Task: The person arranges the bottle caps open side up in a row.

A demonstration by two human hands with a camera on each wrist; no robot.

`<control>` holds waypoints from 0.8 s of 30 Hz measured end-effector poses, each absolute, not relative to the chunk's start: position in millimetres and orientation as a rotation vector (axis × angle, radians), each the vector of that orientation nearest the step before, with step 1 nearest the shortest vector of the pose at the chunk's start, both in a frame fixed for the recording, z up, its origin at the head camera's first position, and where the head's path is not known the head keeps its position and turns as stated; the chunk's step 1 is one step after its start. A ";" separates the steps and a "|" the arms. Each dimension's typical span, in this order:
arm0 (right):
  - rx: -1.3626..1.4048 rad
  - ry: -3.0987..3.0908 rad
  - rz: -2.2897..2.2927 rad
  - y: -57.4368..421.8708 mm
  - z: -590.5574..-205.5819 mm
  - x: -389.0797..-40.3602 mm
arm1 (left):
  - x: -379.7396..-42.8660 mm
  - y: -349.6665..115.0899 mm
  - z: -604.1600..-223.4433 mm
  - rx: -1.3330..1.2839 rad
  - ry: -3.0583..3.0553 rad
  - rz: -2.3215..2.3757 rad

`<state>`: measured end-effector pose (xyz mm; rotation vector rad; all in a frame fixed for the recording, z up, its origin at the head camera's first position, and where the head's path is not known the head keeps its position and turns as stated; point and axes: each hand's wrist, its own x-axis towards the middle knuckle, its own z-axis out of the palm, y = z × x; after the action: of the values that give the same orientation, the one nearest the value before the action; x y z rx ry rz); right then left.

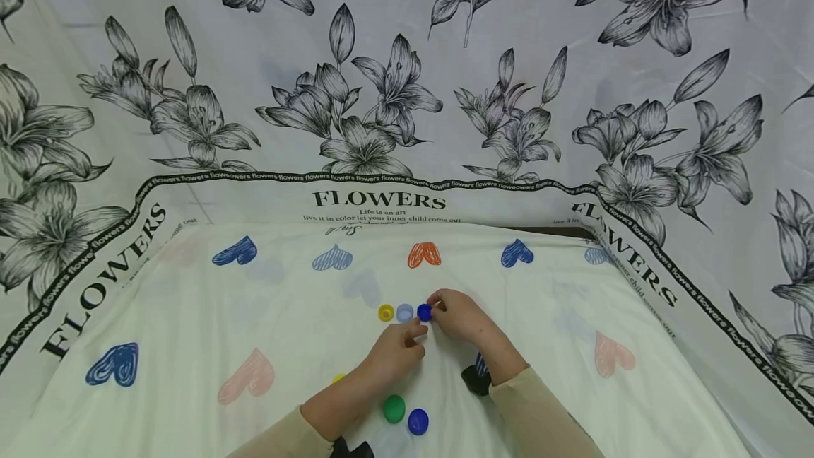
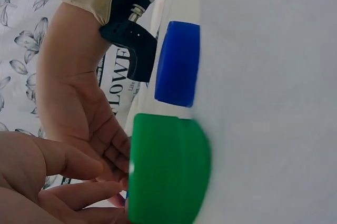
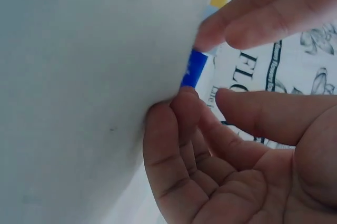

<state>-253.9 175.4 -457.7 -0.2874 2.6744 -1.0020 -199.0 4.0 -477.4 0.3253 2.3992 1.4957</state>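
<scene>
The round blue cap [image 1: 424, 312] lies between both hands: right hand [image 1: 459, 316] touches its right side, left hand [image 1: 396, 348] its left; fingers loosely bent, thumbs apart.

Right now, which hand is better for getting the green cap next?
Probably the left hand: it looks nearer the green cap, which shows large in the left wrist view. The right hand is farther off, by the row's blue cap.
</scene>
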 end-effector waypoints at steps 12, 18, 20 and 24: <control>-0.529 2.541 -0.437 162.5 -408.2 -200.4 | -188.5 -15.2 -441.4 0.633 2.513 0.710; -0.553 2.554 -0.025 135.0 -420.8 -173.8 | -174.9 -11.9 -443.9 0.815 2.557 0.354; -0.525 2.552 0.014 130.9 -425.1 -172.9 | -175.7 -12.7 -446.2 0.814 2.544 0.340; -0.513 2.521 0.004 128.9 -428.7 -173.8 | -180.1 -16.2 -449.9 0.833 2.515 0.359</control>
<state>-173.8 128.9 -428.7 -0.5127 2.5210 0.0043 -180.1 -16.2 -449.9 0.8327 2.5150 0.3590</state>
